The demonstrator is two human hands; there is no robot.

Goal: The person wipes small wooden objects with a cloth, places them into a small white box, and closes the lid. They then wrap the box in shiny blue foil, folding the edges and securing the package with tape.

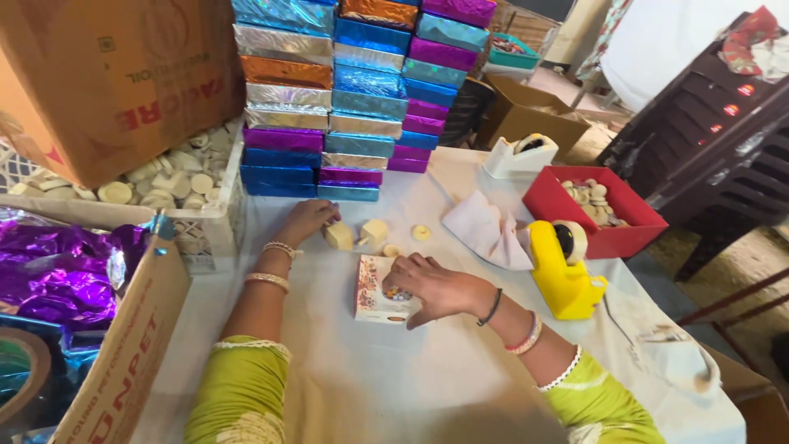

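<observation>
We see one small printed box (pixel 376 289) lying flat, long axis toward the table's far edge, our right hand (pixel 431 284) pressing it; left hand (pixel 306 220) fingertips touch one of two cream blocks (pixel 338 236).

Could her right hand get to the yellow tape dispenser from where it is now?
Probably yes. The right hand rests on the small printed box, and the yellow tape dispenser stands just beside that forearm on bare white cloth, with nothing between them.
</observation>
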